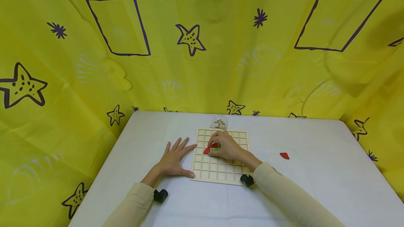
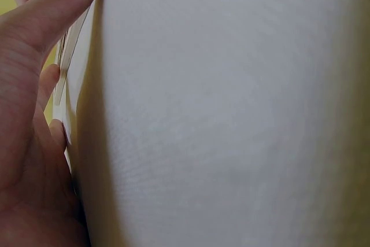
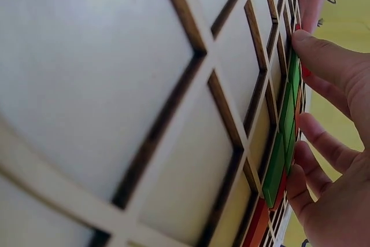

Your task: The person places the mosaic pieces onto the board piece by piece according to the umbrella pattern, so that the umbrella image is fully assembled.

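A pale wooden grid board (image 1: 202, 172) lies on the table. My right hand (image 1: 228, 145) is over its upper middle, pinching a red rounded piece (image 1: 206, 150) between thumb and fingers. Beside that piece, green pieces (image 1: 214, 149) and a red piece (image 1: 214, 145) sit in the grid, partly covered by the hand. The right wrist view shows the thumb (image 3: 318, 56) against the red piece, with a row of green pieces (image 3: 275, 169) below. My left hand (image 1: 175, 158) lies with fingers spread at the board's left side, index fingertip and thumb tip right at its edge.
A small card (image 1: 219, 122) printed with a grid and a coloured figure lies just behind the board. A red quarter-circle piece (image 1: 284, 156) rests on the white table (image 1: 315, 171) to the right. A yellow patterned curtain (image 1: 214, 69) surrounds the table's back and sides.
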Motion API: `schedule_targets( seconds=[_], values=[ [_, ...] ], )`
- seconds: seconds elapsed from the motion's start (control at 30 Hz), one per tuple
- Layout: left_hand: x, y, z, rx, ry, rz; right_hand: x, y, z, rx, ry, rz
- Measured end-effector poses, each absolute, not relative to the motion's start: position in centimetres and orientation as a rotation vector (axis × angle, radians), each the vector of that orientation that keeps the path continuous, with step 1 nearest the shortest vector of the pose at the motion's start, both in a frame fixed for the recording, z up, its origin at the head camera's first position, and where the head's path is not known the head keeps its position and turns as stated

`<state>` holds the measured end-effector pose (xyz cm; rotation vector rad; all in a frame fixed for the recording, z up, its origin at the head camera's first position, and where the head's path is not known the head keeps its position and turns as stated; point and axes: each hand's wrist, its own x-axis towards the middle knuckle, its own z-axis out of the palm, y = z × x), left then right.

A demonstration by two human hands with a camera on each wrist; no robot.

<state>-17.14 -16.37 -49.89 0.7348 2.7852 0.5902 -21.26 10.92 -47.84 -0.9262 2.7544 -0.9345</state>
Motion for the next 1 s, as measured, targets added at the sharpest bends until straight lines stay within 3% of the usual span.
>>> schedule_targets(
  seconds=[1.0],
  values=[
    [-17.18, -16.15, -49.82, 0.725, 2.791, 0.582, -21.18, 10.99, -47.69, -0.956, 2.745, -0.912]
  ],
)
